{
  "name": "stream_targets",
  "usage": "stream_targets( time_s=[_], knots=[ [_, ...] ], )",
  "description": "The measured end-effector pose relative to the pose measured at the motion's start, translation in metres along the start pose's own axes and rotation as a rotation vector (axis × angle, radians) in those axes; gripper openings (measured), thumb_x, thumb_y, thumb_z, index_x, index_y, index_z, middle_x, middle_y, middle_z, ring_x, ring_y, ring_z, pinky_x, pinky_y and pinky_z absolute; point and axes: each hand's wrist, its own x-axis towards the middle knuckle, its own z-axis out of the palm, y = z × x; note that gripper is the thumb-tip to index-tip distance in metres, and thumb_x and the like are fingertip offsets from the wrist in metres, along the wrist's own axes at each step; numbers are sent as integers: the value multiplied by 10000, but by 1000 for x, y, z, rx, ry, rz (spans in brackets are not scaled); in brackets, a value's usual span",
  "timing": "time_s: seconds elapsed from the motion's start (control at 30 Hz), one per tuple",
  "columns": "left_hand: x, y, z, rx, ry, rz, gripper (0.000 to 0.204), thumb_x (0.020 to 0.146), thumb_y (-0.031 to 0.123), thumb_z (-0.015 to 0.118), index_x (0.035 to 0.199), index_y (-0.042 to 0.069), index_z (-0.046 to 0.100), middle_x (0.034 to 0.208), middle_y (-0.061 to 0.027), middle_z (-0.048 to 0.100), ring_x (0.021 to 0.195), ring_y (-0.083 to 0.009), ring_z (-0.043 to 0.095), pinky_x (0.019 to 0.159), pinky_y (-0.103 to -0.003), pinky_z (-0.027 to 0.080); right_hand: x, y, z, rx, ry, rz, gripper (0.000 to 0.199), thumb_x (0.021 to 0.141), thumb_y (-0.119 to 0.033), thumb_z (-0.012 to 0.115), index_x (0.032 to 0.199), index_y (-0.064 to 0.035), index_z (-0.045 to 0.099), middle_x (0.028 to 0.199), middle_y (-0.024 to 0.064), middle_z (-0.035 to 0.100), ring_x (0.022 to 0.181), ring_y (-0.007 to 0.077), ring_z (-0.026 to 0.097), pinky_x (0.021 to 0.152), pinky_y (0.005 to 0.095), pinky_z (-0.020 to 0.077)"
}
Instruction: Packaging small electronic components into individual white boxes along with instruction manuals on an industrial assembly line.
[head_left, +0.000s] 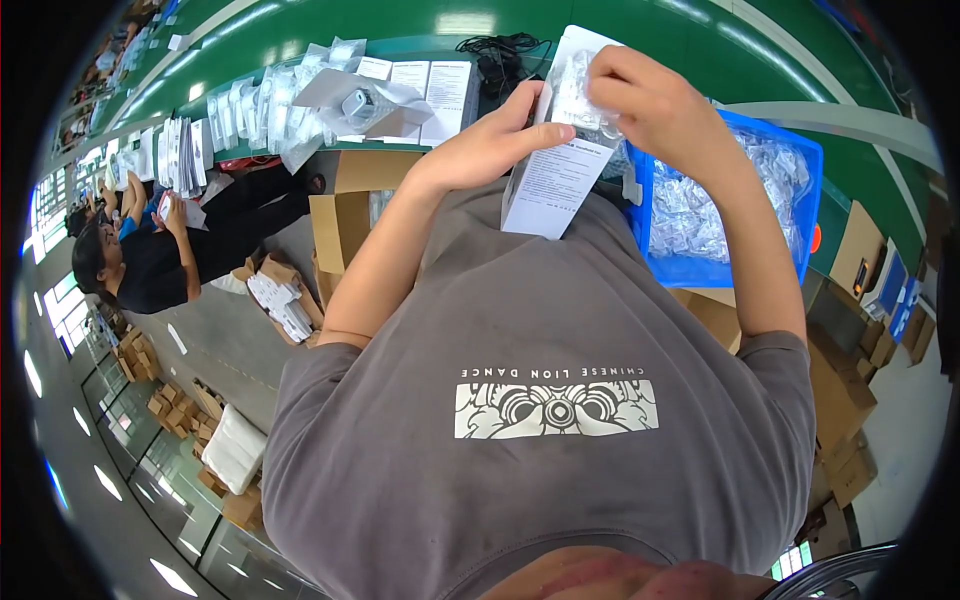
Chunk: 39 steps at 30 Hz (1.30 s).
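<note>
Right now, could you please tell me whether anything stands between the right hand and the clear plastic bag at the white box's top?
Nothing visible does: the right hand has its fingers on the clear plastic bag at the top of the white box, which the left hand holds.

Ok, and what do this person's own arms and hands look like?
Short, loose grey-brown sleeves belong to a fabric T-shirt of that colour with a white rectangular print. The left hand and right hand are ungloved, and no watch or bracelet shows on the bare forearms. Both hands are partly hidden, so rings can't be ruled out.
</note>
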Motion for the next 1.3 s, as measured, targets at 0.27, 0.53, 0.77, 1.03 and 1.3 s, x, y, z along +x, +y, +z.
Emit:
stream_targets(
  time_s=[0.27, 0.53, 0.77, 1.03, 1.3],
  knots=[
    [-8, -5, -2, -157, -87, 91, 821, 942, 435, 714, 1470, -4, 264, 1229, -148, 579, 1127, -188, 551, 979, -331, 449, 11, -6, -23, 610, -368, 196, 123, 818, 21, 698, 933, -16, 671, 866, 48, 671, 757, 168, 623, 677, 307, 502],
    [-11, -34, 5, 57, -29, 247, 851, 911, 285, 769, 1493, 42, 197, 1257, -181, 574, 1154, -228, 561, 985, -367, 461, 13, 1, -11, 727, -497, 288, 101, 912, -22, 604, 957, 8, 689, 779, 31, 647, 721, 98, 577, 660, 286, 482],
    [-7, -41, 17, 91, 40, 389, 828, 897, 224, 778, 1467, 75, 197, 1264, -189, 561, 1148, -237, 571, 972, -377, 469, 39, 0, -18, 737, -867, 481, 148, 959, -83, 554, 1018, 0, 662, 811, 27, 631, 752, 79, 571, 670, 279, 469],
    [-22, -48, 6, -11, 145, 395, 827, 895, 115, 747, 1470, 111, 152, 1385, -193, 471, 1223, -266, 540, 1035, -423, 448, 28, -44, -14, 303, -266, 315, 338, 977, -311, 609, 1086, 5, 658, 905, 123, 646, 816, 200, 571, 787, 359, 486],
    [-20, -43, 1, -40, 128, 399, 783, 881, 93, 749, 1491, 97, 259, 1403, -151, 471, 1239, -237, 536, 1048, -399, 447, 68, -44, -16, 195, -819, 270, 277, 1016, -245, 553, 1088, -17, 692, 1040, 207, 645, 1012, 324, 581, 960, 413, 446]
  ],
)
